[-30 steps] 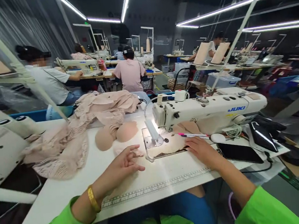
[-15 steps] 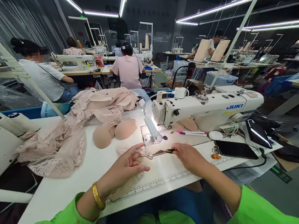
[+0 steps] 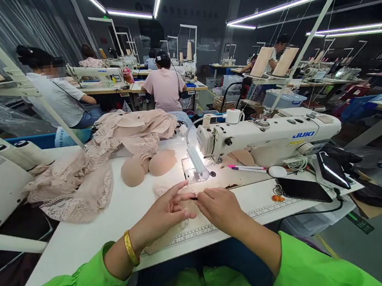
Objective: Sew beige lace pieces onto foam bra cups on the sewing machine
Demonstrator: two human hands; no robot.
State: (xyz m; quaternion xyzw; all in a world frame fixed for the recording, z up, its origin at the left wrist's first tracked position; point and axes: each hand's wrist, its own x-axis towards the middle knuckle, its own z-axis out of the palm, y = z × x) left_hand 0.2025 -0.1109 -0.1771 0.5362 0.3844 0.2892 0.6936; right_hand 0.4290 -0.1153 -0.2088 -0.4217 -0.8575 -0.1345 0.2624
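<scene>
My left hand (image 3: 166, 211) is over a piece of pale beige lace fabric (image 3: 161, 189), its index finger stretched out and the other fingers curled on the lace. The fabric shows behind the hand and below it, down to the table edge. Close against the left fingertips, my right hand (image 3: 220, 208) is closed on a small dark tool; only its black tip (image 3: 194, 199) shows, so its exact kind is hidden. Just beyond both hands are the needle plate (image 3: 191, 175) and head of a white sewing machine (image 3: 268, 130).
Beige moulded bra cups (image 3: 162, 163) and heaped lace pieces (image 3: 131, 131) lie left of the machine. Pens (image 3: 246, 168), a phone (image 3: 303, 189) and an orange trinket (image 3: 278, 198) lie right. A printed ruler (image 3: 200, 234) runs along the front edge. Several people sit at machines beyond.
My right hand has moved left with the dark tool, up to the left fingertips. The left hand keeps almost the same pose. The view has shifted slightly.
</scene>
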